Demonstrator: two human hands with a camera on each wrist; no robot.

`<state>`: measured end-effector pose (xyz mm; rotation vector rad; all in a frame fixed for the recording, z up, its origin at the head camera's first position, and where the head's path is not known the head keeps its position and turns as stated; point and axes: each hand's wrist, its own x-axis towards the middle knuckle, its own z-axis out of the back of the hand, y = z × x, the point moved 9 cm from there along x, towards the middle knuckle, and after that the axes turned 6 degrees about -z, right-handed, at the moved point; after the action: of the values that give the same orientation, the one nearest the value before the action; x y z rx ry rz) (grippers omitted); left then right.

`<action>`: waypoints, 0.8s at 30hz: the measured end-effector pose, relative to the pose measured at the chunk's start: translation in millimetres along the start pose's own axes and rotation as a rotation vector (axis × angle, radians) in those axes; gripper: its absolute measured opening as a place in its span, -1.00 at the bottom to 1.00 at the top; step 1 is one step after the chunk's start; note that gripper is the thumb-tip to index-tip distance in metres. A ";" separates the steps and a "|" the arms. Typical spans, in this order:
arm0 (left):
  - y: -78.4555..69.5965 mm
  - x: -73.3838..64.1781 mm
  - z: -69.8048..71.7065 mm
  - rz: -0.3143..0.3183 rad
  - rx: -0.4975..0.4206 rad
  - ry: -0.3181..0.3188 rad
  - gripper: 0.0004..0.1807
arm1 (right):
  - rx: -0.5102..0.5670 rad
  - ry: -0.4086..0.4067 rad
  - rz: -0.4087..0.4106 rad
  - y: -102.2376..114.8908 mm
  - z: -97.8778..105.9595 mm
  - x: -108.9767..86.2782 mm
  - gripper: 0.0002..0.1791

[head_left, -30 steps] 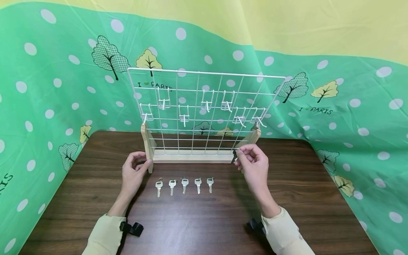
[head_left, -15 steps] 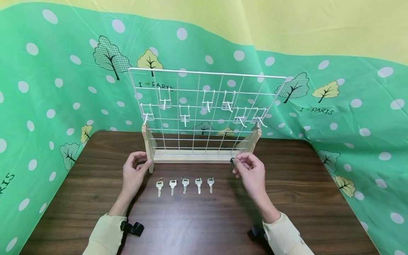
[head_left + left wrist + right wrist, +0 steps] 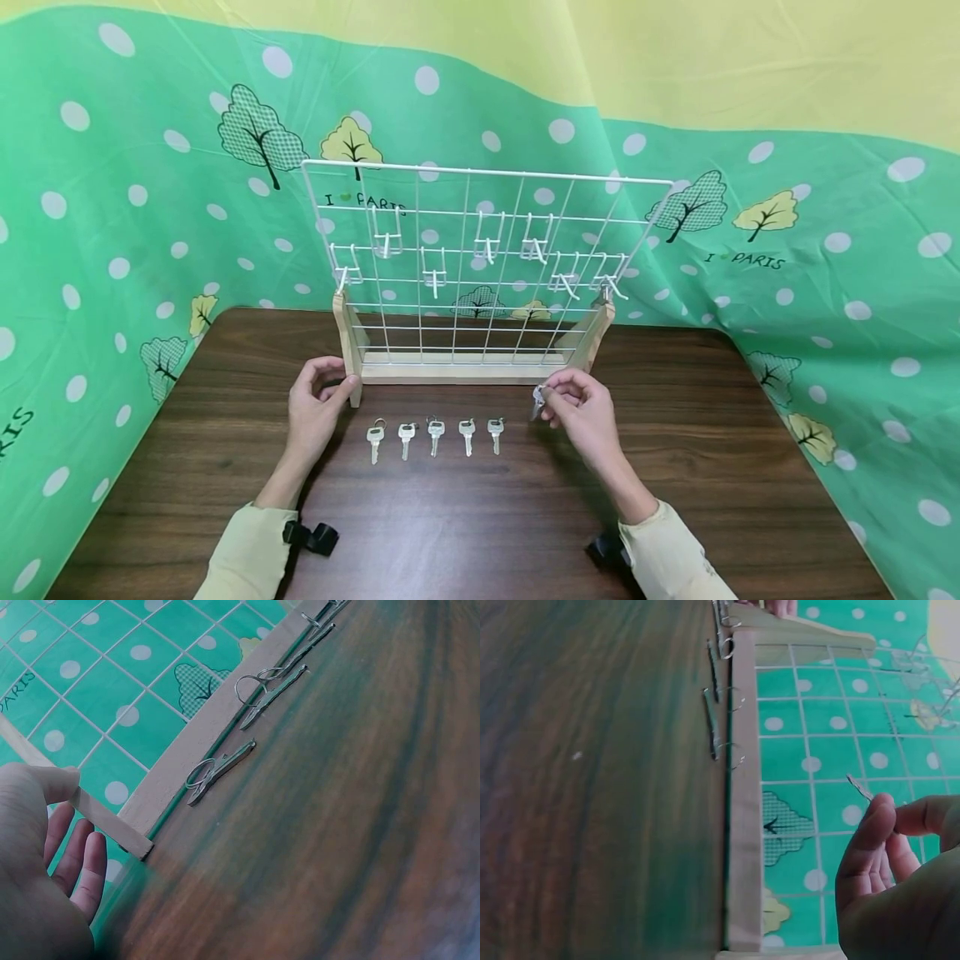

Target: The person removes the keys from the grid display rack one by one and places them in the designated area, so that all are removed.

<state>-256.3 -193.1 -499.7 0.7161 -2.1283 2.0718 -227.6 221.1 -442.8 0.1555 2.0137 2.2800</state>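
My right hand [image 3: 587, 412] pinches a silver key [image 3: 537, 400] between thumb and index finger, just in front of the rack's right end. The same key [image 3: 859, 787] shows as a thin blade above the fingertips in the right wrist view. My left hand [image 3: 315, 404] holds the wooden left leg [image 3: 347, 346] of the white wire grid rack [image 3: 487, 172], thumb in front. Its other fingers hang loosely behind the leg [image 3: 112, 821] in the left wrist view. Several keys with rings, among them a leftmost key [image 3: 375, 442], lie in a row before the rack.
White hooks, such as a lower middle hook [image 3: 434, 279], hang on the grid in two rows. A wooden base bar [image 3: 457, 375] joins the legs. The dark wood table [image 3: 465, 533] meets a green dotted cloth [image 3: 97, 225] behind.
My right hand has come down and left from the rack's lower right, toward the row of keys. The key it pinches has turned, from dark to silver. My left hand stays put.
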 end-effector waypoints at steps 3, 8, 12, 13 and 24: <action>0.3 -0.2 -0.1 0.001 -0.001 0.002 -0.64 | -0.023 0.035 -0.031 -8.5 -2.7 2.5 -0.97; 0.0 -0.4 -0.2 0.002 0.002 0.002 -0.64 | -0.041 0.072 -0.073 -20.8 -5.6 6.1 -0.93; -0.3 -0.3 -0.4 0.005 0.006 0.000 -0.64 | -0.030 0.104 -0.093 -27.4 -7.6 8.0 -0.97; -0.2 -0.2 -0.5 0.006 0.007 0.000 -0.64 | -0.027 0.111 -0.099 -28.7 -7.9 8.4 -0.96; 0.8 -0.2 -0.5 0.011 0.006 0.002 -0.64 | -0.115 0.220 -0.148 -45.1 -12.7 11.8 -0.96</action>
<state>-256.5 -192.6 -500.5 0.7045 -2.1311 2.0843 -240.8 215.8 -489.0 -0.2559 1.9065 2.3996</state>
